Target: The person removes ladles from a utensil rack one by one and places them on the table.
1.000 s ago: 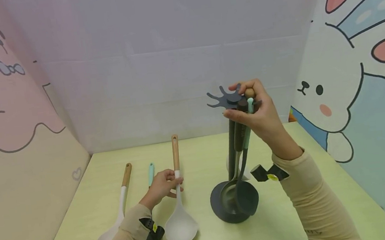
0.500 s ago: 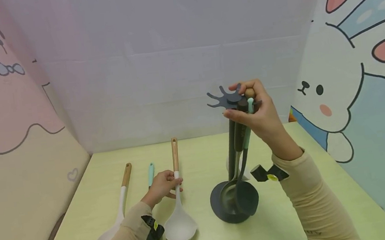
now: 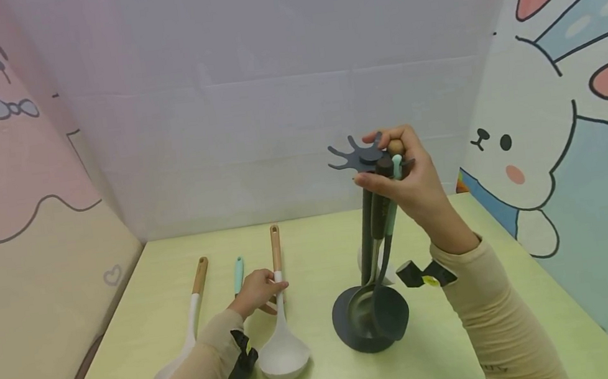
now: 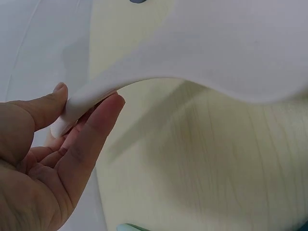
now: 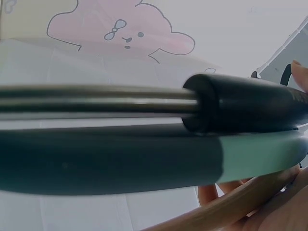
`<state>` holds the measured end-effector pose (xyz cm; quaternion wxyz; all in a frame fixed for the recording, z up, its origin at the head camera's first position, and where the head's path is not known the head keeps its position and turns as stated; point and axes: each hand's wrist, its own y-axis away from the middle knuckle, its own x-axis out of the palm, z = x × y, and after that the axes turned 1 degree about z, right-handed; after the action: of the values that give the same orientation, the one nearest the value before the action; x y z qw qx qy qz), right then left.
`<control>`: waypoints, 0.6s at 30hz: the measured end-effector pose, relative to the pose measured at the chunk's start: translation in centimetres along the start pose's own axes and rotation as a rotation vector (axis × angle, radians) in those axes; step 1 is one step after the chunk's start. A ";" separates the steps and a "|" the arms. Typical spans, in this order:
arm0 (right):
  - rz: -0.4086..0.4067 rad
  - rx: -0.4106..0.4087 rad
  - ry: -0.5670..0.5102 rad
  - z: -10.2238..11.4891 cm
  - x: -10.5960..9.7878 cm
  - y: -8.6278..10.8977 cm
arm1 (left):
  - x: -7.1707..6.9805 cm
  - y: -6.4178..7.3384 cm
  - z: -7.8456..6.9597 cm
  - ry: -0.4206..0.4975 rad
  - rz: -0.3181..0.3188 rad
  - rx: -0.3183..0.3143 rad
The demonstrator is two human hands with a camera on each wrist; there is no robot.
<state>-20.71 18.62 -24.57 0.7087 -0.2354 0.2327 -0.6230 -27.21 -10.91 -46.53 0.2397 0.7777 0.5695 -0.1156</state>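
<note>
My left hand pinches a white ladle with a wooden handle where its neck meets the wood. In the left wrist view, thumb and fingers hold the ladle's neck, and its shadow falls on the table below. My right hand grips the top of a dark utensil stand with curved hooks. Hanging there are a steel-necked ladle with a black handle and a dark utensil with a mint handle. A wooden handle sits against my right fingers; its white head is mostly hidden behind the others.
A white utensil with a wooden handle lies at the left of the table. Beside it lies a mint-handled utensil, its dark bowl partly behind my left forearm. The stand's round base rests right of the white ladle.
My left hand and the white ladle have shifted slightly left, and the ladle's handle end has dropped lower in the head view. My right hand and the stand have stayed put.
</note>
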 end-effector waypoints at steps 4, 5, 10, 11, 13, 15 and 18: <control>-0.002 -0.003 0.003 0.0 -0.1 0.1 | -0.1 -0.3 -0.1 -0.061 0.003 -0.015; -0.002 -0.003 0.004 0.0 -0.1 0.1 | -0.1 -0.4 0.0 -0.070 0.006 -0.016; 0.001 -0.002 -0.001 0.0 -0.2 0.1 | -0.1 -1.0 0.2 -0.099 0.025 -0.027; 0.002 -0.001 -0.001 0.0 -0.2 0.1 | 0.0 -1.1 0.3 -0.106 0.029 -0.028; 0.002 -0.003 -0.001 0.0 -0.2 0.1 | 0.0 -1.4 0.5 -0.118 0.036 -0.036; 0.003 -0.007 -0.005 0.0 -0.2 0.1 | 0.0 -1.7 0.7 -0.129 0.037 -0.050; 0.008 -0.016 -0.012 0.0 -0.2 0.1 | 0.1 -2.0 0.9 -0.144 0.038 -0.070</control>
<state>-20.64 18.83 -24.65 0.7106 -0.2439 0.2345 -0.6169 -28.95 -10.83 -47.83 0.3093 0.7691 0.5397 -0.1470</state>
